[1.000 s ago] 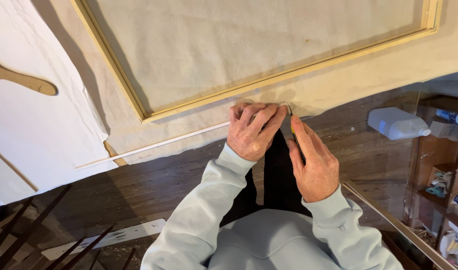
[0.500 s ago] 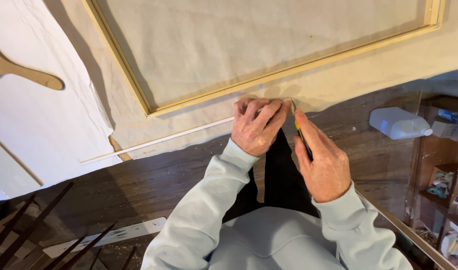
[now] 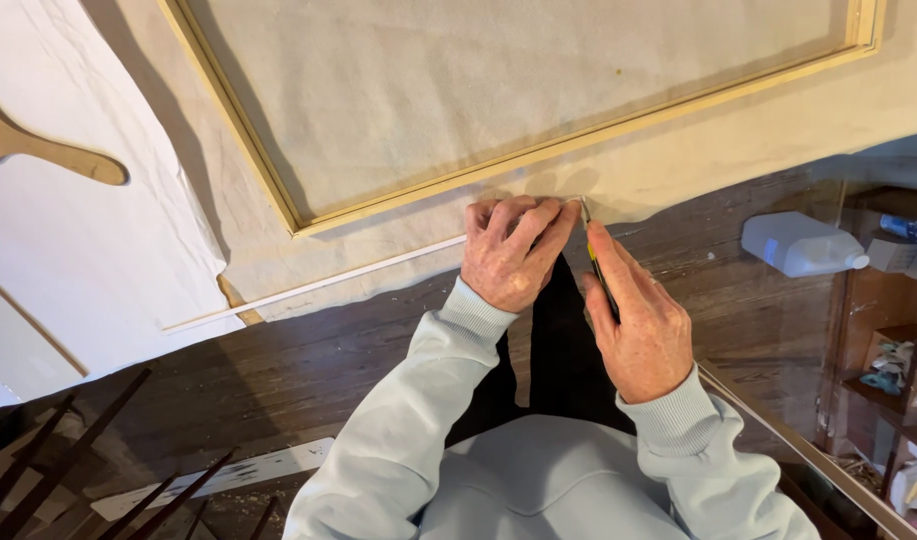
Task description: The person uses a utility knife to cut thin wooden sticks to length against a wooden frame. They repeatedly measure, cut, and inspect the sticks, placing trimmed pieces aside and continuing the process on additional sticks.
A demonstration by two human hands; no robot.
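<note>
A large cream canvas (image 3: 538,110) lies face down on the floor with a pale wooden stretcher frame (image 3: 448,185) on top of it. My left hand (image 3: 508,250) presses flat on the canvas margin just below the frame's near bar, over the end of a thin white strip (image 3: 318,285) that runs left along the canvas edge. My right hand (image 3: 638,325) grips a slim dark tool with a yellow band (image 3: 593,262); its tip touches the canvas beside my left fingertips.
A white sheet (image 3: 68,260) covers the floor at left, with a wooden brush handle (image 3: 53,152) on it. A translucent plastic bottle (image 3: 800,245) lies on the dark wood floor at right, near shelves (image 3: 893,340). Dark chair spindles (image 3: 98,480) stand lower left.
My right hand has slid up beside my left hand, bringing the tool's tip to the canvas edge. The view has shifted slightly.
</note>
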